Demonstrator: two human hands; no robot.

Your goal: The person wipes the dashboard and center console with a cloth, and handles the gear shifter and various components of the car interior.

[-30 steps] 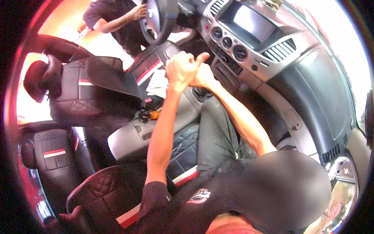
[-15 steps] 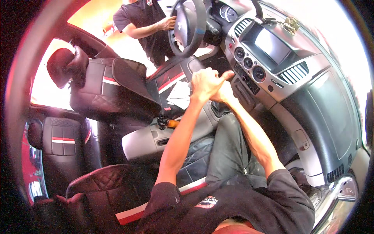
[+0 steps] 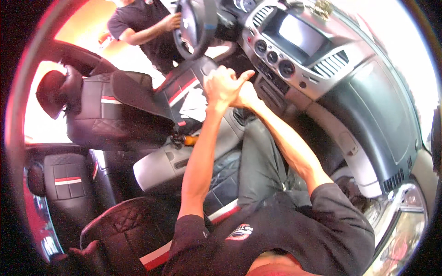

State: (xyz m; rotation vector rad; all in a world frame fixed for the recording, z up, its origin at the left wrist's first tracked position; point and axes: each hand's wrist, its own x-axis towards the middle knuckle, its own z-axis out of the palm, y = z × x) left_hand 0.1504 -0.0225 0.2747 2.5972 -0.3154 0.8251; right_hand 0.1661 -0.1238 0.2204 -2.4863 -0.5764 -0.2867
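My left hand (image 3: pixel 221 86) is closed, with its thumb jutting right, over my right hand (image 3: pixel 244 95), which is mostly hidden behind it with curled fingers. The two meet above the centre console (image 3: pixel 152 173), near the dark gear-lever boot (image 3: pixel 241 118); what they hold, if anything, is hidden. A crumpled white cloth or paper (image 3: pixel 191 106) lies just left of them on the black seat with red-and-white stripes (image 3: pixel 177 92). A small black object with an orange handle (image 3: pixel 188 140) is on the console beside my left forearm.
Another person (image 3: pixel 145 32) stands at the far open door, a hand on the steering wheel (image 3: pixel 198 34). The dashboard screen (image 3: pixel 294 33), round controls and vents are ahead right; the glove box (image 3: pixel 373 115) is at right, a seat back (image 3: pixel 117 227) at lower left.
The view swung so the scene moved right, then back up and left. My hands stay together in much the same pose; the other person's hand remains on the wheel.
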